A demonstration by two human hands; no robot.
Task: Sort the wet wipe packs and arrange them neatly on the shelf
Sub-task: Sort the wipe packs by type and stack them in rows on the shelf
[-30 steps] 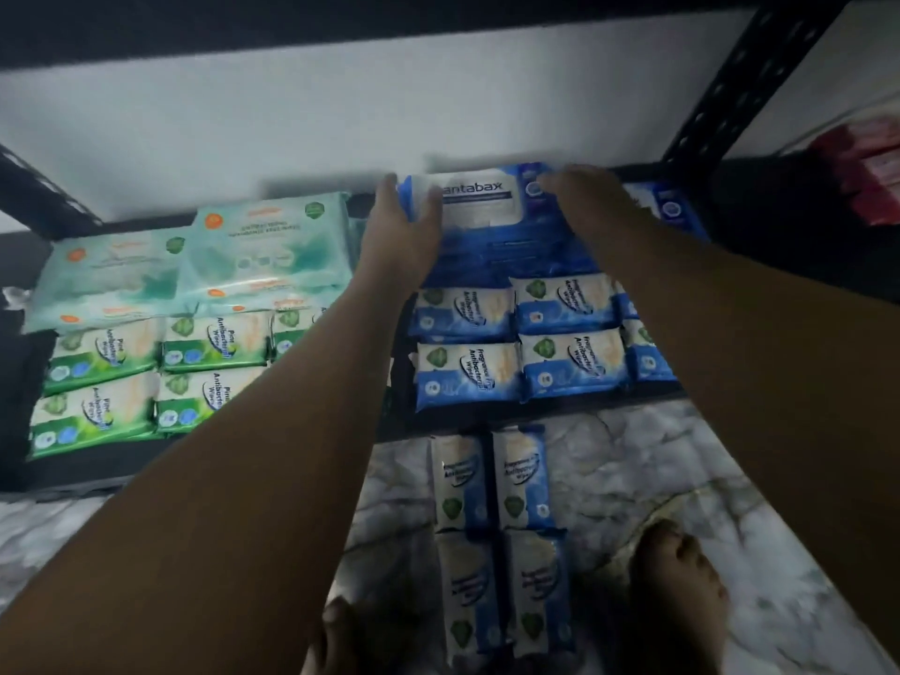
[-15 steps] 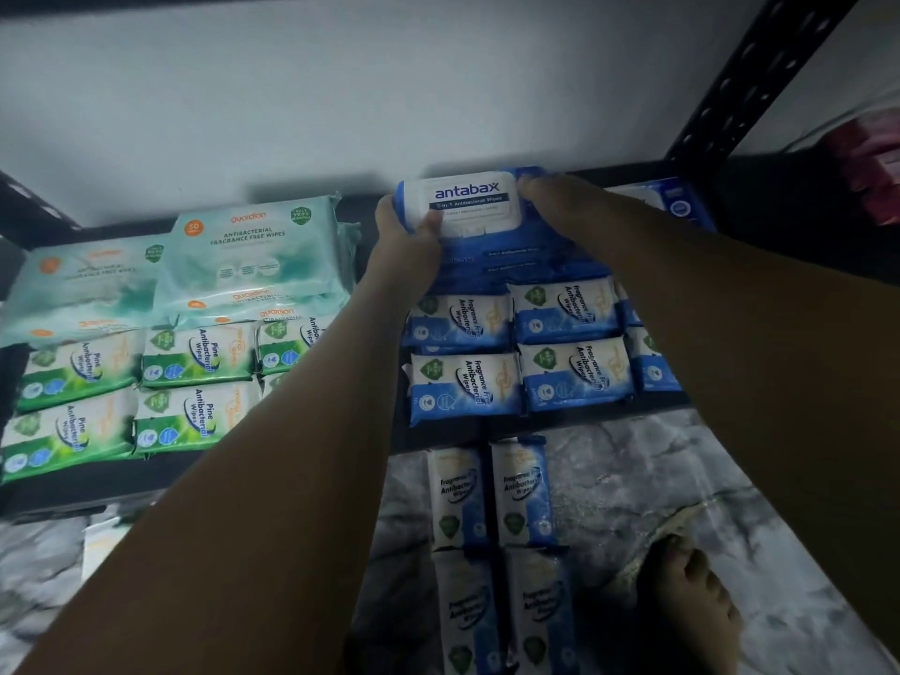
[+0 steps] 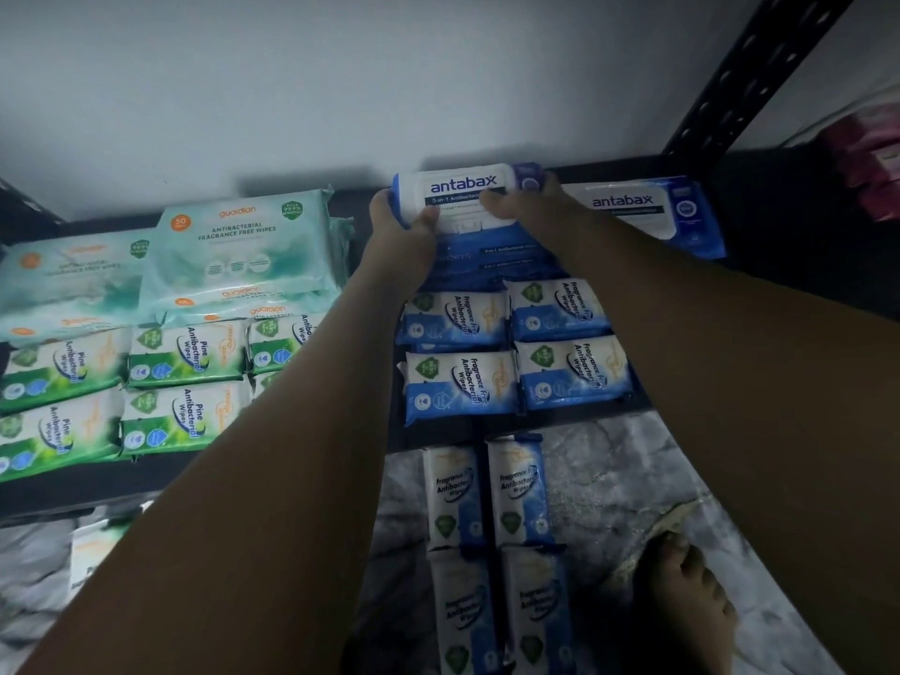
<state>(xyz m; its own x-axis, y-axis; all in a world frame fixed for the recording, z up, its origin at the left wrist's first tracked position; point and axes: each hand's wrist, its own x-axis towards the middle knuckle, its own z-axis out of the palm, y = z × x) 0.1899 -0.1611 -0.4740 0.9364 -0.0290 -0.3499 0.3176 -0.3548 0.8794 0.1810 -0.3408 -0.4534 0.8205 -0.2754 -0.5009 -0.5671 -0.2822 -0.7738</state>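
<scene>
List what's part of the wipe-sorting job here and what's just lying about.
Job:
Antabax pack, gripped by left hand and right hand
second Antabax pack
Guardian packs
green Pine packs
blue Fragrance Free packs
shelf
loose blue packs on the marble floor

Lying about:
red packets, far right
bare foot

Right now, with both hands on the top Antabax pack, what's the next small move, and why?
Probably lower the Antabax pack squarely onto the blue stack beneath it, then let go. The left hand and right hand grip its ends, and it sits above matching packs.
</scene>
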